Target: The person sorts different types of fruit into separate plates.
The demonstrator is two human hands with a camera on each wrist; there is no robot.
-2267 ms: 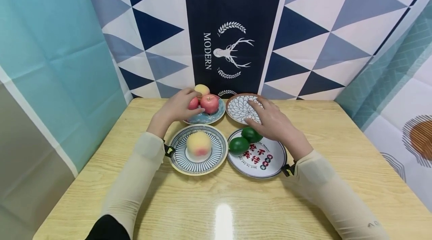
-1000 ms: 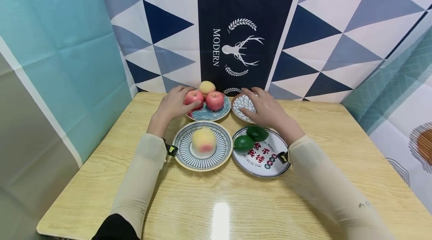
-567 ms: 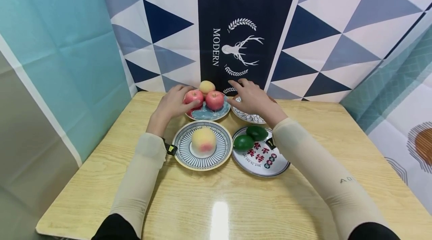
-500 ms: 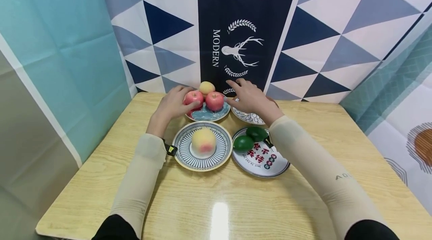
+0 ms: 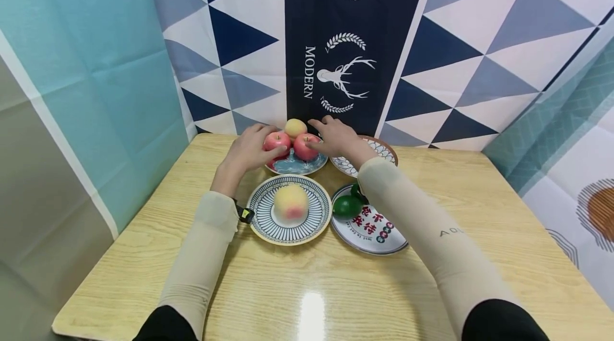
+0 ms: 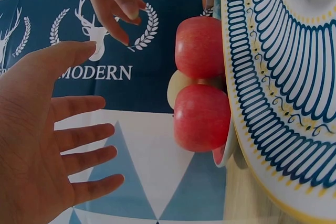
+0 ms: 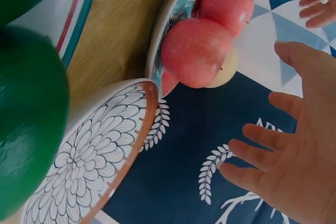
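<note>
Flanking red apples (image 5: 277, 140), left hand (image 5: 247, 149) and right hand (image 5: 338, 137) spread empty fingers (image 6: 84, 136); a blue plate (image 5: 297, 167) likely prevented rolling

Wood-grain table (image 5: 259, 298) — four patterned plates (image 5: 314, 218).

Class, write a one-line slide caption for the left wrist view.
A left hand, fingers apart, near two red apples and a blue-patterned plate.

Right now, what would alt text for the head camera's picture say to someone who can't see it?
A left hand and right hand hover by red apples on a blue plate, at the back of a table. Nearer, a peach sits on a striped plate and green fruit on a white plate.
</note>
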